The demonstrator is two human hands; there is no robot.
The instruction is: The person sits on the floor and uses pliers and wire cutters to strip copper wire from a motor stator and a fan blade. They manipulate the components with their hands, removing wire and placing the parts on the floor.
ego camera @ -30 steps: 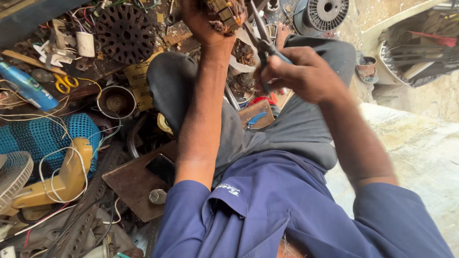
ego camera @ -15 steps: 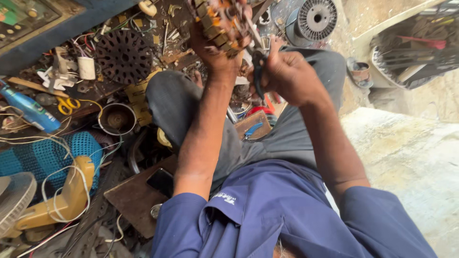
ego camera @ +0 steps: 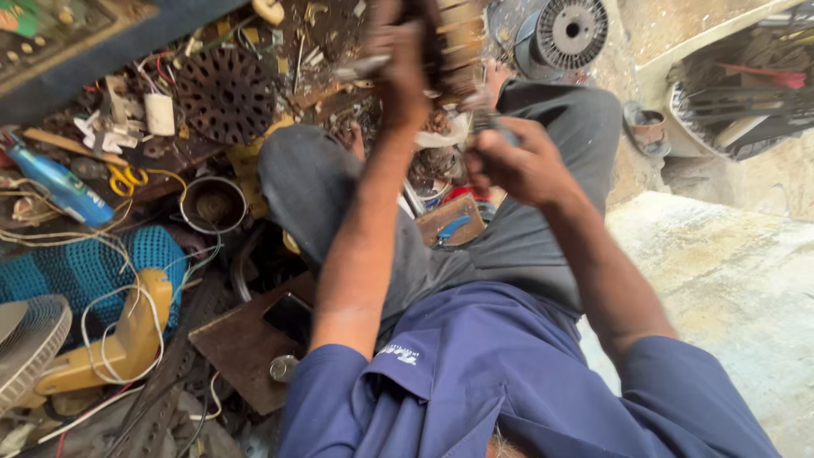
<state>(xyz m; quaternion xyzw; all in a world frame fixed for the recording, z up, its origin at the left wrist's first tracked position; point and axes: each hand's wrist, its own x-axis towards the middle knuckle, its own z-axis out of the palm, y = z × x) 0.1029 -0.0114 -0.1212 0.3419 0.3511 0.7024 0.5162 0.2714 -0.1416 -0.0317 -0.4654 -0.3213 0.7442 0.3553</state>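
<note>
Left hand (ego camera: 398,64) now higher, clenched round the brown wound part (ego camera: 454,42), which sits blurred at the frame's top edge. Right hand (ego camera: 513,161) has dropped below it, fist closed on a thin tool (ego camera: 487,119), above the knees.

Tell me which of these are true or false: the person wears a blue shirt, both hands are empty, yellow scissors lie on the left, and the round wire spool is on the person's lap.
1. The person wears a blue shirt. True.
2. Both hands are empty. False: the left hand holds up a brownish metal part, and the right hand grips a small tool, too blurred to name.
3. Scissors with yellow handles lie on the left among the clutter. True.
4. The round wire spool sits on the person's lap. False: it stands on the ground beyond the knees, at the top of the picture.
5. A blue bottle lies at the left. True.
</note>
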